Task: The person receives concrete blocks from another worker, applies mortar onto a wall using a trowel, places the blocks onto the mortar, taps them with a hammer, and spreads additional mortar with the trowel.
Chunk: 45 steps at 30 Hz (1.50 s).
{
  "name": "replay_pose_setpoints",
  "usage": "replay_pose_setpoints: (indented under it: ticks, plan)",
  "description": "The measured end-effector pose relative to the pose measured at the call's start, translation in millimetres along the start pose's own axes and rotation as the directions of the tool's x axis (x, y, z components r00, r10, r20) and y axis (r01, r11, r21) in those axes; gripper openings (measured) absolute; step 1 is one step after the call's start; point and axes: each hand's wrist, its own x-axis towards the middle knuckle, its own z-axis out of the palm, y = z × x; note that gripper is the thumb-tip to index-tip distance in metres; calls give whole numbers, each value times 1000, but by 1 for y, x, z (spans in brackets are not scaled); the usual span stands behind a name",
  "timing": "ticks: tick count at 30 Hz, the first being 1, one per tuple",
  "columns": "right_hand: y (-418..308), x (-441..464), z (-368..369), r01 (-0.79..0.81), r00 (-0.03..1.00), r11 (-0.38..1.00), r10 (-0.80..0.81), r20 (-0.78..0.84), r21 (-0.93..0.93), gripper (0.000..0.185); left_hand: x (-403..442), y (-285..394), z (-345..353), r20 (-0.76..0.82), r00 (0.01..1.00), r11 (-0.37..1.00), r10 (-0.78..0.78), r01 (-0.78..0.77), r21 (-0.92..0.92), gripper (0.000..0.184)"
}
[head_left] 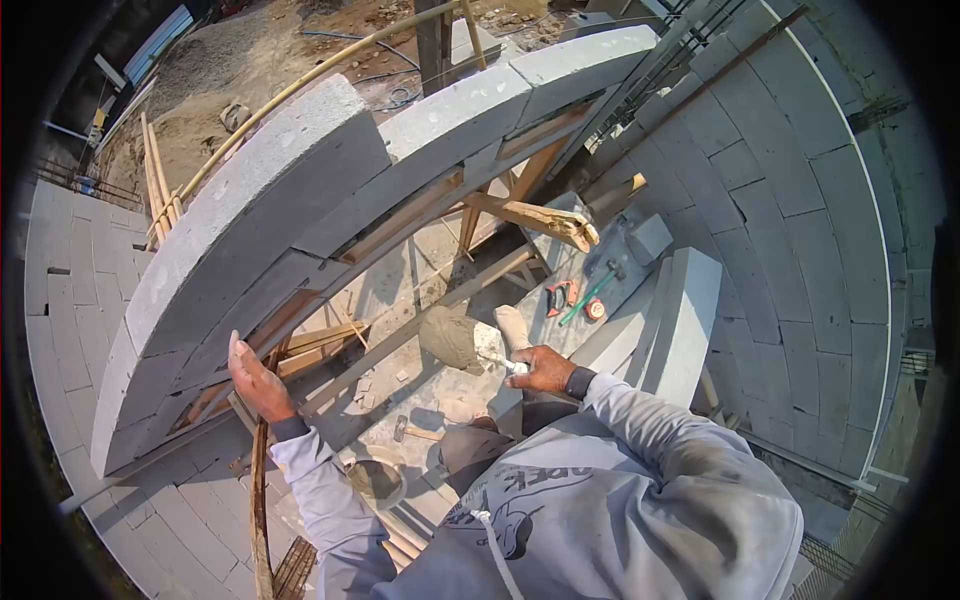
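My right hand (pixel 545 370) is closed round the handle of a trowel (pixel 488 343). A heap of wet grey mortar (pixel 447 338) sits on the trowel's blade, held out in front of my body. My left hand (pixel 258 380) is raised at the near face of a pale block wall (pixel 235 215), fingers stretched out and holding nothing. Its fingertips are at the blocks' side; I cannot tell whether they touch. One block on the wall's upper course stands higher than those to its right.
Below me lie a hammer (pixel 402 430) and a mortar bucket (pixel 375 482). On the right are a handsaw (pixel 561 298), a tape measure (pixel 594 310), a green-handled hammer (pixel 588 298) and loose blocks (pixel 683 320). A rough timber (pixel 540 220) juts out from the wall.
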Motion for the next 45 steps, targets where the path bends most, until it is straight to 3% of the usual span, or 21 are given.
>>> replay_pose_setpoints:
  ticks: [2, 6, 9, 10, 13, 15, 19, 21, 22, 30, 32, 35, 37, 43, 45]
  plan:
    - [-13, -9, -29, -111, 987, 992, 103, 122, 53, 58, 19, 42, 17, -17, 998, 997, 66, -65, 35, 47]
    - [-2, -24, -75, 167, 982, 983, -173, -75, -79, 35, 40, 105, 64, -32, 996, 997, 79, -79, -18, 44]
    - [-11, -37, -122, 116, 990, 993, -116, 75, 7, 31, 47, 133, 93, -38, 995, 995, 93, -94, -29, 44]
    - [-14, -42, -133, -14, 990, 993, -3, 139, 116, 32, 50, 138, 101, -35, 993, 994, 111, -111, -19, 44]
    - [-19, -58, -163, -76, 986, 971, 39, 165, 228, 39, 55, 149, 110, -26, 994, 994, 105, -106, -6, 43]
    - [-43, -75, -185, -103, 989, 978, 80, 128, 182, 52, 60, 140, 115, -57, 987, 988, 152, -151, 26, 42]
    - [-29, -70, -214, 24, 1000, 972, -28, 14, 232, 44, 61, 134, 124, -90, 988, 991, 125, -121, 50, 41]
    - [-52, -65, -242, -99, 994, 946, 78, 80, 308, 39, 59, 144, 125, -116, 985, 990, 127, -118, 81, 41]
    - [-60, -58, -254, -121, 992, 967, 112, 49, 225, 35, 62, 141, 127, -131, 982, 990, 136, -129, 57, 41]
    - [-88, 64, -347, 42, 998, 995, -47, 51, 85, 21, 80, 173, 150, -185, 979, 979, 82, -45, 199, 39]
    - [-102, 112, -375, 136, 990, 979, -130, 47, -150, 22, 88, 187, 166, -213, 972, 963, 103, -45, 265, 38]
    - [-131, 185, -407, 326, 944, 822, -307, 119, -467, 32, 98, 211, 193, -249, 962, 919, 109, -2, 394, 39]
    - [-143, 230, -414, 452, 855, 550, -492, 165, -702, 37, 102, 220, 207, -179, 984, 891, 26, 58, 451, 38]
    - [-179, 299, -395, 572, 765, 391, -571, 297, -721, 34, 112, 248, 236, -162, 971, 760, -176, 239, 605, 36]
    - [-179, 311, -386, 571, 780, 374, -526, 340, -731, 30, 107, 253, 243, -189, 960, 722, -205, 279, 633, 35]
